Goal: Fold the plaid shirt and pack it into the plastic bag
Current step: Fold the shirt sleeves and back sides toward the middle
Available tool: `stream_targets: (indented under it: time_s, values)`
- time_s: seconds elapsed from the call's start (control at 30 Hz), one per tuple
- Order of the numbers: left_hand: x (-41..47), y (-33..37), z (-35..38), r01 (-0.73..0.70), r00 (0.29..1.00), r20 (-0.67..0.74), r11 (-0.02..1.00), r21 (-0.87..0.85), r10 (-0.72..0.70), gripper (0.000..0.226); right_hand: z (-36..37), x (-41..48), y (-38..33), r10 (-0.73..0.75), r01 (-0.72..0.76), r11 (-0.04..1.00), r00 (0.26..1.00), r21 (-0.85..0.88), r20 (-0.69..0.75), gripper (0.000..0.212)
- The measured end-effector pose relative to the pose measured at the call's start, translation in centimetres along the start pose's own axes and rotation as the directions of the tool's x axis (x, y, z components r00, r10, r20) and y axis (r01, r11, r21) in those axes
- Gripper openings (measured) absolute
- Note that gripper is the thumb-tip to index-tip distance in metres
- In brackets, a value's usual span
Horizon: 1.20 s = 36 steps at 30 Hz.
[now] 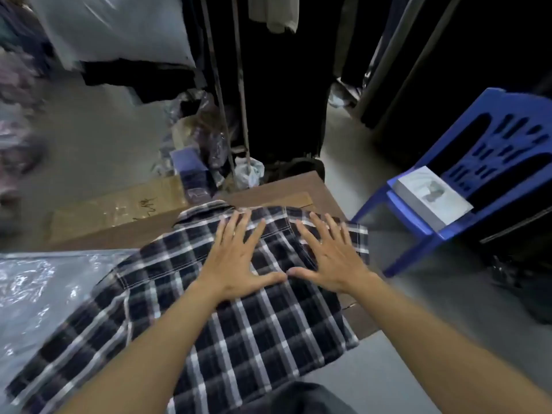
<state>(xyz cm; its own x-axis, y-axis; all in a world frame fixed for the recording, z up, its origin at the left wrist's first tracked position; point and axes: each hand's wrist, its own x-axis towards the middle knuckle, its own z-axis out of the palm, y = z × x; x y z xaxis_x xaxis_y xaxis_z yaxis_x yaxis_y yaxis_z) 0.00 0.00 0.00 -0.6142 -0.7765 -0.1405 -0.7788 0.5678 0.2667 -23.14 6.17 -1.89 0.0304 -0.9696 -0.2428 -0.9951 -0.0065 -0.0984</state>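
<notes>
Head view showed the left hand (pixel 236 261) and right hand (pixel 331 258) flat with fingers spread on the plaid shirt (pixel 191 330), thumbs nearly touching. The hem ran out of frame below; beyond the fingertips the collar lay blurred on brown cardboard (pixel 292 186). Crinkled plastic bag (pixel 38 288) lay left of the fingers, cut off by the edge.

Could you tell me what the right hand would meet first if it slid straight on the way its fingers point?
Likely the shirt's far edge near the collar, then the bare brown board beyond. The right hand lies flat, fingers pointing away and slightly left; nothing else seems to stand in that line.
</notes>
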Motion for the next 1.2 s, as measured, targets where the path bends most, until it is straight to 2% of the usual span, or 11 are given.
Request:
stream_targets:
  time_s: [0.2,0.33,0.57,0.7,0.8,0.87,0.93,1.07,1.13,1.17,1.2]
  values:
    - [2.5,3.6,3.6,-0.069,0.99,0.127,0.998,0.015,0.066,0.127,2.0,-1.3,4.4,0.12,-0.121,0.992,0.992,0.042,0.033,0.102]
    - [4.7,5.4,4.9,-0.06,0.984,0.166,0.998,0.004,0.058,0.138,2.1,-0.7,7.0,0.204,-0.206,0.975,0.979,0.079,0.027,0.096]
    - [7.7,6.2,5.3,0.033,0.969,0.242,0.999,0.03,-0.039,0.151,1.9,0.9,10.1,0.336,-0.334,0.901,0.941,0.275,0.041,0.06]
    - [7.9,5.9,5.9,0.065,0.96,0.273,0.998,-0.007,-0.061,0.157,1.5,1.2,10.6,0.368,-0.366,0.885,0.929,0.289,0.051,0.05]
    - [7.8,5.8,6.3,0.066,0.962,0.267,0.997,-0.041,-0.053,0.159,1.4,1.2,10.7,0.409,-0.384,0.865,0.912,0.322,-0.011,0.041]
    - [7.9,5.7,6.3,0.071,0.963,0.266,0.996,-0.058,-0.054,0.16,1.0,1.3,10.6,0.47,-0.403,0.792,0.882,0.459,-0.037,0.033]
    - [8.0,5.6,6.5,0.081,0.963,0.265,0.994,-0.075,-0.059,0.162,-0.3,1.4,10.2,0.525,-0.41,0.672,0.851,0.616,-0.005,0.021]
    - [8.2,5.8,6.5,0.096,0.959,0.276,0.989,-0.112,-0.062,0.166,-4.8,1.2,7.2,0.388,-0.272,0.655,0.921,0.705,-0.005,0.007]
    - [8.3,5.7,5.8,0.132,0.955,0.291,0.963,-0.234,-0.06,0.161,-7.2,0.8,4.8,0.258,-0.172,0.638,0.966,0.75,0.003,0.008]
    - [8.4,5.4,5.3,0.149,0.961,0.272,0.926,-0.348,-0.052,0.148,-8.0,0.6,3.6,0.172,-0.118,0.644,0.985,0.756,0.007,0.01]
    - [8.6,5.0,4.9,0.155,0.974,0.219,0.865,-0.478,-0.054,0.118,-8.7,0.4,2.4,0.081,-0.073,0.646,0.996,0.76,0.027,0.011]
